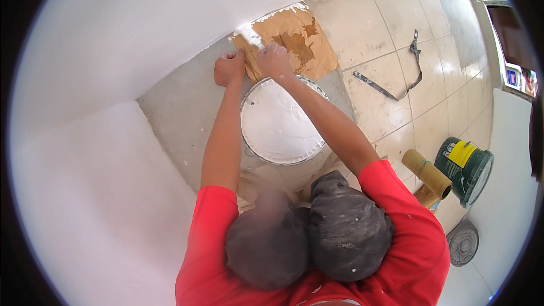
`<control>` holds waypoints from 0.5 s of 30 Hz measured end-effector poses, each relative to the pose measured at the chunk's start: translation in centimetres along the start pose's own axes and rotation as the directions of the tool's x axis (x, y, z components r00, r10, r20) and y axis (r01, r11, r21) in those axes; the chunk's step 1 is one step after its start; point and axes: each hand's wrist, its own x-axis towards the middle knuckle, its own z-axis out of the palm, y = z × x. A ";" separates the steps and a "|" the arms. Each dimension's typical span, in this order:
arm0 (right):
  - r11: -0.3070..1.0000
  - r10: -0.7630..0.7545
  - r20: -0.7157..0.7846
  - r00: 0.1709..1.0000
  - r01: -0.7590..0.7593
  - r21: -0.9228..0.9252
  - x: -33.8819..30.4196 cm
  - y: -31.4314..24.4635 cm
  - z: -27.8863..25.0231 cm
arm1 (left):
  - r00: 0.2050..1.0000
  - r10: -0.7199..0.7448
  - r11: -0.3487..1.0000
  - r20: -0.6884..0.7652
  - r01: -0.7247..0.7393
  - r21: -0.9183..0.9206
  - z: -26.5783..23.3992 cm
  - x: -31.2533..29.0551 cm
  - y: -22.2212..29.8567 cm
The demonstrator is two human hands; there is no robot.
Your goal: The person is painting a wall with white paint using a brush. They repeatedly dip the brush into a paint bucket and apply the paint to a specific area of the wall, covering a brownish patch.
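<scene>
Paper, brown and darkly stained in patches, was spread on the floor just beyond the round tub, which was filled with white paste. The paper's left edge, beyond the tub's left side, was pinched by the left hand, closed tightly on it. The right hand was held over the paper, just beyond the tub, and was curled inward; whether anything was clamped in it could not be told. White smears were left farther beyond the tub. A dark strap was laid to the tub's right; farther right, a green bucket and a brown roll were placed. Dark-clad knees were set on the tub's near side.
</scene>
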 end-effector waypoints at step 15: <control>0.992 0.118 -0.223 0.968 -0.106 0.064 2.8 5.1 -3.4 | 1.000 -0.006 1.000 0.004 0.006 0.000 0.3 0.3 -0.5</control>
